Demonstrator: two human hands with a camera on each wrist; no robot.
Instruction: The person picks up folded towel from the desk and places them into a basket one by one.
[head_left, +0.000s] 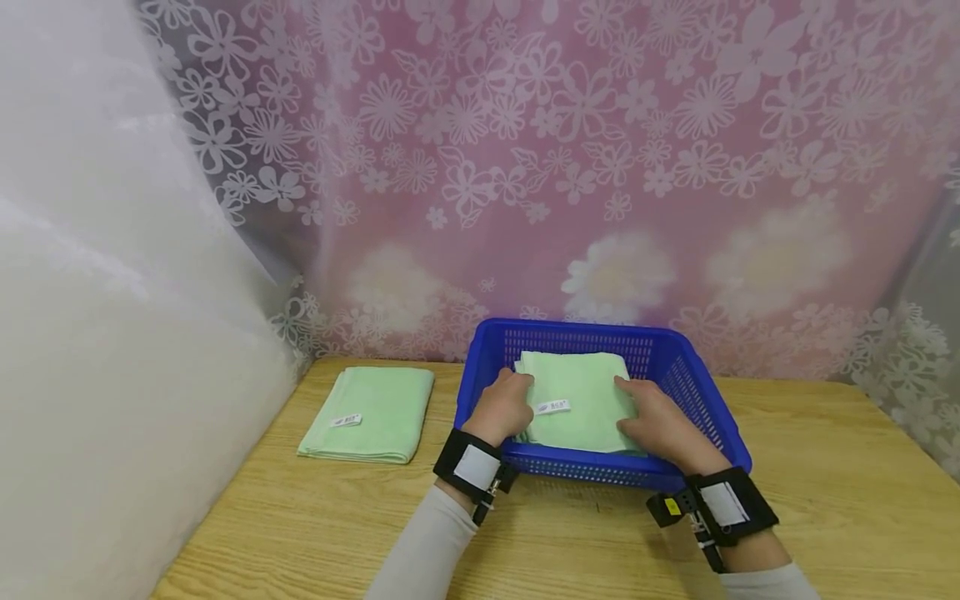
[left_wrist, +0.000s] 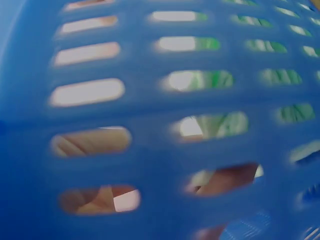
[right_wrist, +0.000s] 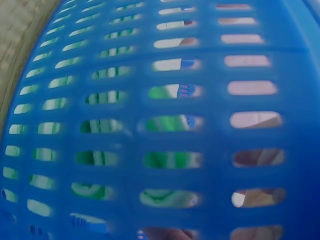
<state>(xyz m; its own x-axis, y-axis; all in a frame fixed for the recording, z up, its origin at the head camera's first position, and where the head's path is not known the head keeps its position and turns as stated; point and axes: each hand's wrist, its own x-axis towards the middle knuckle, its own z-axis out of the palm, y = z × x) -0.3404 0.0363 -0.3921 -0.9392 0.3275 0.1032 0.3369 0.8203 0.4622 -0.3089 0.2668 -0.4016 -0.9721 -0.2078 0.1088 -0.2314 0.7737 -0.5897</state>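
A pale green folded towel (head_left: 581, 400) with a white label lies on top of other green folded layers inside a blue plastic basket (head_left: 472, 379). My left hand (head_left: 501, 407) reaches over the basket's front left and touches the towel's left edge with thumb and index finger. At the opposite edge, my right hand (head_left: 660, 421) has its thumb and index finger spread apart against the cloth. The remaining fingers of both hands are mostly hidden. Through the slots of the basket wall (left_wrist: 145, 105), the left wrist view shows green folds and bits of hand; the right wrist view is similar.
A second pale green folded towel (head_left: 375, 412), also labelled, lies on the wooden table (head_left: 300, 517) left of the basket. Behind the table hangs a pink curtain (head_left: 525, 167) with white flowers. A white sheet (head_left: 112, 292) hangs along the left side.
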